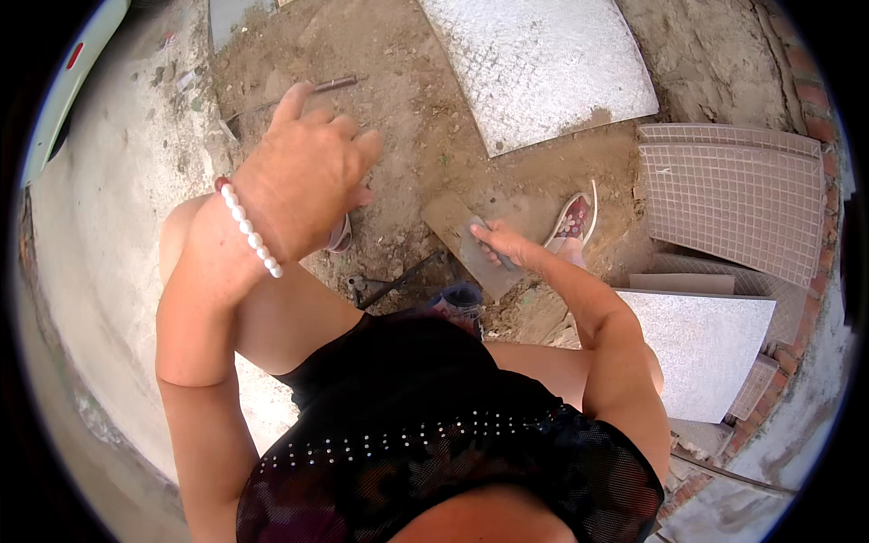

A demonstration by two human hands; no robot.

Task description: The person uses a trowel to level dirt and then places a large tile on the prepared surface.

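My left hand (319,166), with a white beaded bracelet at its wrist, is raised above the dirt with bent fingers apart, holding nothing. My right hand (502,243) grips the handle of a flat rectangular plastering trowel (492,279). The trowel's broad blade, dusty and earth-coloured, is low over the bare soil (407,176) between my feet. Whether the blade touches the ground I cannot tell. Just beyond my left fingers lies a thin rod with a brown tube-like end (334,83). A flowered shoe (572,216) stands to the right of my right hand.
A large speckled white slab (543,68) lies ahead on the dirt. Grid-backed tiles (733,203) and a pale tile (699,353) lean at the right by brick edging (811,95). Dark metal bars (404,277) lie near my knees. Concrete paving (115,224) runs along the left, beside a vehicle (71,88).
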